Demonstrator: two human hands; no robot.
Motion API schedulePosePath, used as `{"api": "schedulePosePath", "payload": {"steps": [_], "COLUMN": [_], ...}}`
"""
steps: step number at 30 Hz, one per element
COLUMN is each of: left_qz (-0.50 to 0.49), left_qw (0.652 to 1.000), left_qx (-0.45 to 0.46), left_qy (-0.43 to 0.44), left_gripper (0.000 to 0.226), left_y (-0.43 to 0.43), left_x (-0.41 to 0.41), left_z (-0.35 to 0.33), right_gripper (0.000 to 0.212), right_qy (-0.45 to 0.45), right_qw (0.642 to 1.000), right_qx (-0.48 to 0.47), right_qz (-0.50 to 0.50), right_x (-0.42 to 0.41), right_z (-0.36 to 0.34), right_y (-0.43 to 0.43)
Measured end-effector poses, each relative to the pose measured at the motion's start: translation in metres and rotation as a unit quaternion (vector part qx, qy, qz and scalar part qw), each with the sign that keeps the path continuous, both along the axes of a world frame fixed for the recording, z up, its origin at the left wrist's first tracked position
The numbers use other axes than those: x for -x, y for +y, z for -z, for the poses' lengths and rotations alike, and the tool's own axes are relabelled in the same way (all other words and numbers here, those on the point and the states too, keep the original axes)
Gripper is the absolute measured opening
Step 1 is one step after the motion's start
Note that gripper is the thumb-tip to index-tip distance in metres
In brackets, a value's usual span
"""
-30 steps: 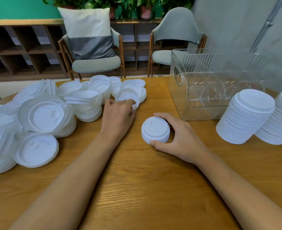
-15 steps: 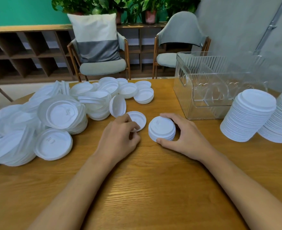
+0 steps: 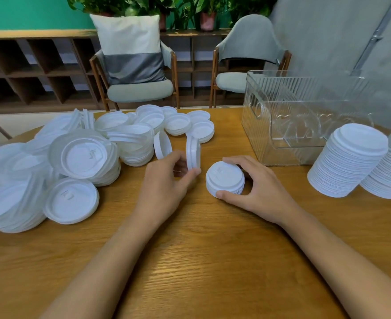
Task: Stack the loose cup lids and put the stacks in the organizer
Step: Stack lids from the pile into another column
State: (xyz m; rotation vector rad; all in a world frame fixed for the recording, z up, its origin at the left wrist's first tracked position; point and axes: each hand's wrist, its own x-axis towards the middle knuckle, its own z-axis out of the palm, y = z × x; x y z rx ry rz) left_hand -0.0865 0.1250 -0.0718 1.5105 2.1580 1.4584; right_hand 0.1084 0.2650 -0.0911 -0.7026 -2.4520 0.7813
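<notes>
Bare table (image 3: 201, 261) lies open toward 6 o'clock of my hands; the heap of loose lids (image 3: 74, 162) bounds it at 9 to 11 o'clock, the clear organizer (image 3: 293, 79) at 1 o'clock, two tall stacks (image 3: 348, 162) at 3 o'clock. My left hand (image 3: 164, 187) pinches one lid (image 3: 193, 153) upright on edge between thumb and fingertips, at 10 o'clock of the short stack (image 3: 224, 180), which my right hand (image 3: 261, 192) cups on the table, thumb at the near side, fingers curled round the far side.

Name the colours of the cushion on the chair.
The cushion is white above and grey below, clearest in the head view.
</notes>
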Motion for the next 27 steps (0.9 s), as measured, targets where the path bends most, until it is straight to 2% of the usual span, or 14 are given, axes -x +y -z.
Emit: {"api": "schedulePosePath", "payload": {"steps": [2,4,6,9,11,15,18,20,24,27], "left_qz": [0.014,0.037,0.049,0.076,0.082,0.033,0.019,0.033,0.066,0.036], "left_qw": [0.989,0.970,0.960,0.951,0.956,0.991,0.997,0.997,0.993,0.998], "left_qx": [-0.025,-0.040,-0.035,0.003,0.025,0.064,0.064,0.059,0.039,0.027], "left_qy": [-0.143,-0.238,-0.274,-0.300,-0.279,-0.115,-0.049,-0.037,-0.090,-0.054], "left_gripper": [0.031,0.052,0.065,0.059,0.053,0.046,0.051,0.062,0.072,0.070], "left_y": [0.001,0.001,-0.001,-0.001,0.003,0.004,0.002,0.003,0.005,0.006], "left_x": [-0.005,-0.007,-0.008,-0.013,-0.015,-0.017,-0.016,-0.014,-0.016,-0.020], "left_z": [-0.004,-0.008,-0.012,-0.014,-0.007,0.006,0.008,0.009,0.010,0.012], "right_gripper": [0.080,0.088,0.094,0.097,0.097,0.090,0.087,0.086,0.097,0.107], "right_qy": [0.005,0.003,0.003,0.007,0.013,0.021,0.022,0.020,0.006,0.003], "right_qw": [1.000,1.000,1.000,0.999,0.999,0.999,0.999,0.999,0.999,0.999], "right_qx": [0.005,0.018,0.030,0.032,0.028,0.007,0.005,0.006,0.020,0.033], "right_qz": [0.002,0.000,-0.006,-0.015,-0.021,-0.030,-0.037,-0.045,-0.048,-0.043], "right_x": [0.000,0.000,0.000,-0.001,-0.001,0.001,0.001,0.001,0.000,0.000], "right_z": [0.000,-0.001,-0.002,-0.002,-0.002,0.001,0.000,0.000,-0.002,-0.003], "right_y": [0.000,-0.001,-0.001,-0.001,-0.002,-0.001,-0.001,-0.002,-0.003,-0.004]}}
